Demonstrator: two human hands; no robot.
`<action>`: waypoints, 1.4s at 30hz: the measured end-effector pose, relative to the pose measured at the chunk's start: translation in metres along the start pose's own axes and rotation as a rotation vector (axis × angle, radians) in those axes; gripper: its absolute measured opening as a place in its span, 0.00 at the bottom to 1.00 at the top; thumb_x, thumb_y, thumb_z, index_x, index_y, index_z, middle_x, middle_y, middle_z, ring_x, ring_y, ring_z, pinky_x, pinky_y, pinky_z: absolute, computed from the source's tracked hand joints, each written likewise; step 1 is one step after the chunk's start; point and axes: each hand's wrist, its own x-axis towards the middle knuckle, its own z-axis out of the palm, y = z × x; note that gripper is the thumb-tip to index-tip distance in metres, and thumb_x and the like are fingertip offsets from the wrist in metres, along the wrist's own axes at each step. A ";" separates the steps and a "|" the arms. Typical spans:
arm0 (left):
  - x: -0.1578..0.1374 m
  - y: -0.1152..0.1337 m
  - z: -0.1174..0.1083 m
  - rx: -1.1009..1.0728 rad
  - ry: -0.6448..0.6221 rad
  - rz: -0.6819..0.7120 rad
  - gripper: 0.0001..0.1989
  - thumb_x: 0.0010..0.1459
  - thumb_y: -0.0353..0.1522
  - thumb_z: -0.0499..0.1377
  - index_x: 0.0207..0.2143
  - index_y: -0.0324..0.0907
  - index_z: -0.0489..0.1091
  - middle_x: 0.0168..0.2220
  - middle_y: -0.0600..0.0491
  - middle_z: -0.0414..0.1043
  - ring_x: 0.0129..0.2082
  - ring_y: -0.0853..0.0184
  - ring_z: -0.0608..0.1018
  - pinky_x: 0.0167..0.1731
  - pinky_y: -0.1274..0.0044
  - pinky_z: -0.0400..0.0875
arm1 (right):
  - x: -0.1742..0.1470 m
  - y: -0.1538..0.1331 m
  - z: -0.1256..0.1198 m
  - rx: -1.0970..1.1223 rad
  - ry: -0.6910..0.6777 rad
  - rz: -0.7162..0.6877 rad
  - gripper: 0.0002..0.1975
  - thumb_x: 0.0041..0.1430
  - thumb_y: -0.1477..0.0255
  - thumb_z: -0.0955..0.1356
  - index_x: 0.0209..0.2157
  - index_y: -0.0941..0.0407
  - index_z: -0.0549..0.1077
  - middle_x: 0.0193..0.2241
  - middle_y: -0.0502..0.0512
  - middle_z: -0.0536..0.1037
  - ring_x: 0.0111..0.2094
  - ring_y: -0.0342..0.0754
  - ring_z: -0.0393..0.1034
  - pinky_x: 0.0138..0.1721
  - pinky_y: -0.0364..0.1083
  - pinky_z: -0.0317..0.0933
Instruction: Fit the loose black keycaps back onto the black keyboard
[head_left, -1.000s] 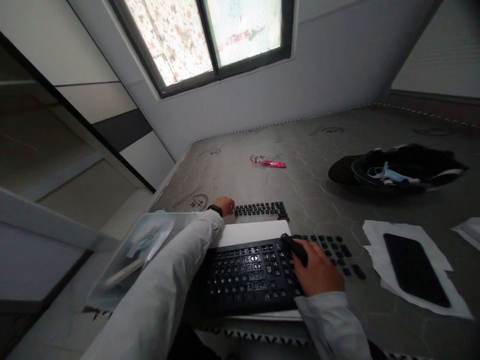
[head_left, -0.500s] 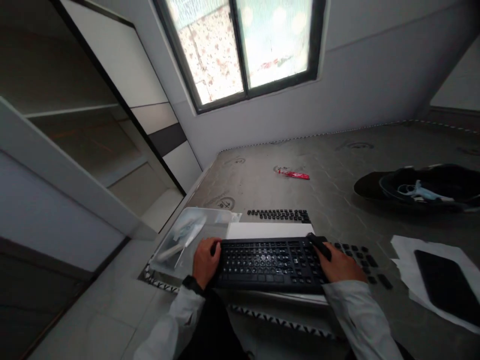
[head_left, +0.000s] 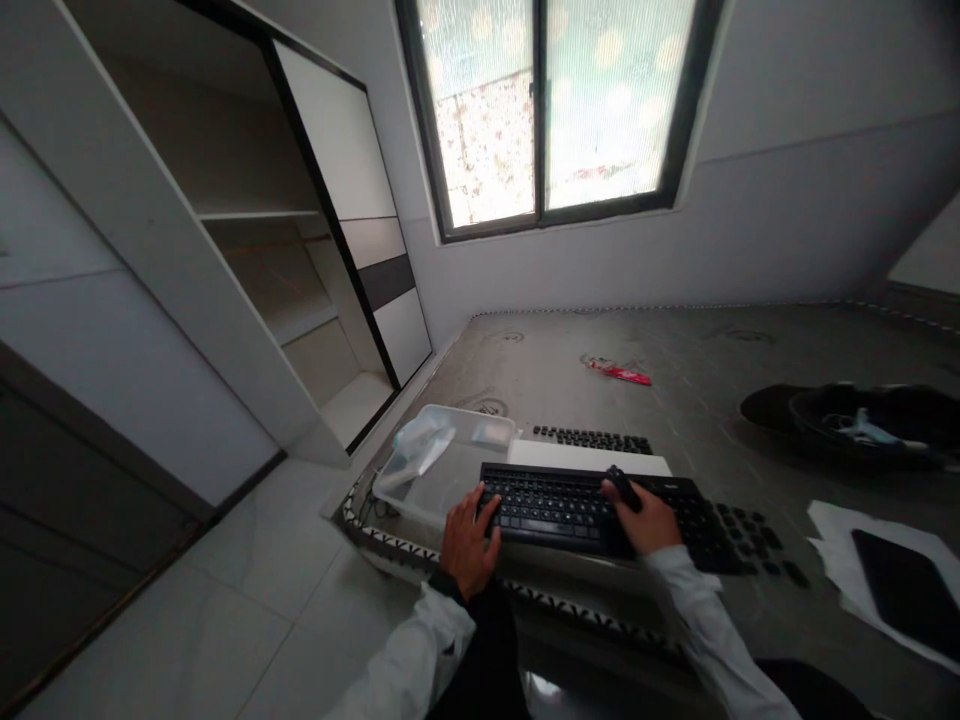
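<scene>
A black keyboard (head_left: 555, 505) lies across a white flat slab (head_left: 592, 457), its right end angled toward me. My left hand (head_left: 469, 550) rests at the keyboard's left front edge, fingers spread and fingertips touching it. Over the right-centre keys, my right hand (head_left: 652, 525) is closed around a short black stick-like tool (head_left: 624, 490). The tool's lower end is hidden by the hand, so I cannot tell whether it touches the keys. Loose black keycaps (head_left: 592, 440) sit in rows behind the slab. More loose keycaps (head_left: 750, 535) lie right of the keyboard.
A clear plastic tray (head_left: 457, 460) with a plastic bag (head_left: 424, 445) in it stands left. A red packet (head_left: 619, 372) lies farther back. On the right are a black cap (head_left: 847, 420) holding a mask, and a phone (head_left: 904, 590) on white paper. The mattress edge (head_left: 397, 545) is near me.
My left hand has gone from gripping the keyboard's left end to spread fingers at its front edge. My right hand, with the black tool, has moved left along the keyboard. The view has shifted.
</scene>
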 end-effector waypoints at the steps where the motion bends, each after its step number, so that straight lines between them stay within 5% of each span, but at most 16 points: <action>1: -0.001 -0.002 0.000 -0.011 0.000 -0.002 0.26 0.60 0.30 0.54 0.61 0.50 0.59 0.65 0.49 0.53 0.61 0.57 0.61 0.56 0.61 0.62 | -0.005 -0.008 0.011 0.115 0.004 0.010 0.26 0.46 0.46 0.67 0.31 0.55 0.79 0.28 0.59 0.79 0.36 0.59 0.72 0.37 0.49 0.61; 5: -0.004 -0.009 0.004 -0.035 -0.009 -0.009 0.27 0.59 0.31 0.55 0.61 0.50 0.58 0.65 0.50 0.52 0.62 0.56 0.59 0.57 0.59 0.60 | -0.021 -0.038 0.057 0.682 -0.058 0.054 0.22 0.43 0.49 0.71 0.23 0.56 0.75 0.17 0.50 0.69 0.21 0.45 0.61 0.26 0.45 0.55; 8: -0.005 -0.010 0.007 -0.053 -0.021 -0.002 0.28 0.58 0.32 0.56 0.61 0.50 0.58 0.66 0.50 0.50 0.62 0.56 0.58 0.57 0.59 0.59 | -0.025 -0.060 0.088 1.142 -0.131 0.107 0.19 0.40 0.55 0.74 0.22 0.56 0.72 0.18 0.47 0.64 0.18 0.39 0.51 0.21 0.43 0.50; 10: -0.006 -0.010 0.007 -0.068 -0.030 0.007 0.28 0.58 0.33 0.56 0.61 0.49 0.58 0.66 0.50 0.50 0.62 0.56 0.59 0.57 0.59 0.59 | -0.022 -0.074 0.104 1.224 -0.163 0.124 0.19 0.40 0.55 0.74 0.21 0.55 0.70 0.19 0.46 0.63 0.17 0.37 0.49 0.19 0.42 0.49; 22: -0.006 -0.016 0.013 -0.132 -0.056 0.016 0.28 0.56 0.33 0.57 0.60 0.49 0.59 0.65 0.48 0.51 0.60 0.56 0.61 0.55 0.60 0.61 | 0.012 -0.095 0.151 1.306 -0.202 0.211 0.22 0.53 0.54 0.69 0.19 0.54 0.60 0.15 0.43 0.54 0.17 0.39 0.50 0.20 0.42 0.52; 42: -0.002 -0.013 0.011 -0.138 -0.075 -0.018 0.27 0.56 0.33 0.57 0.59 0.49 0.60 0.64 0.49 0.53 0.58 0.55 0.61 0.52 0.62 0.63 | 0.009 -0.092 0.188 1.221 -0.113 0.183 0.23 0.39 0.55 0.75 0.24 0.54 0.62 0.16 0.40 0.56 0.17 0.37 0.50 0.20 0.40 0.50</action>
